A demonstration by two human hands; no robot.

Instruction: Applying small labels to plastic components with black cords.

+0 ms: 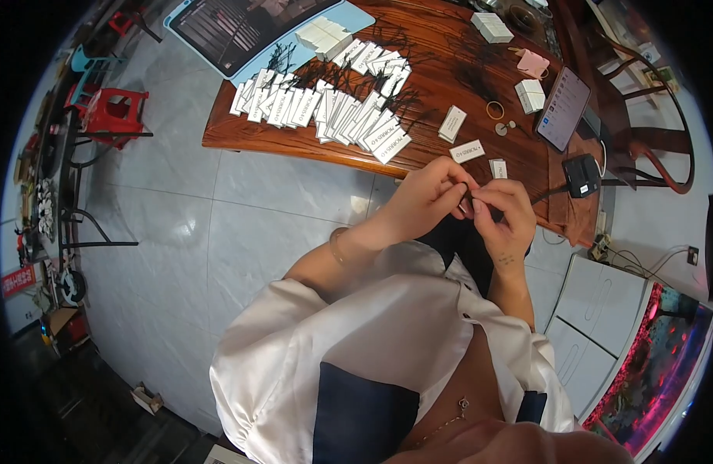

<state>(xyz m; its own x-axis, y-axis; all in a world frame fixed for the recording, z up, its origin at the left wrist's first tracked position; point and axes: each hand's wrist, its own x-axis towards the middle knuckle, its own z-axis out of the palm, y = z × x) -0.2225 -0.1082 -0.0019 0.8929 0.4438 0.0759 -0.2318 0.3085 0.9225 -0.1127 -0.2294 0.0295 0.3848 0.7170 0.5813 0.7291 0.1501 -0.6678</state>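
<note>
By the near edge of the desk, the fingers of my left hand and right hand are pinched nearly closed, tips together around a small dark thing that I cannot make out clearly. Loose white cards lie just beyond my hands, and overlapping white tags with black strings spread farther left.

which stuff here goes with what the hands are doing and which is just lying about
Likely part of the job:
- left hand and right hand, close together; what they pinch is too small to tell
- white tags
- black cords

Probably just lying about:
- phone
- black box
- red stool
</note>
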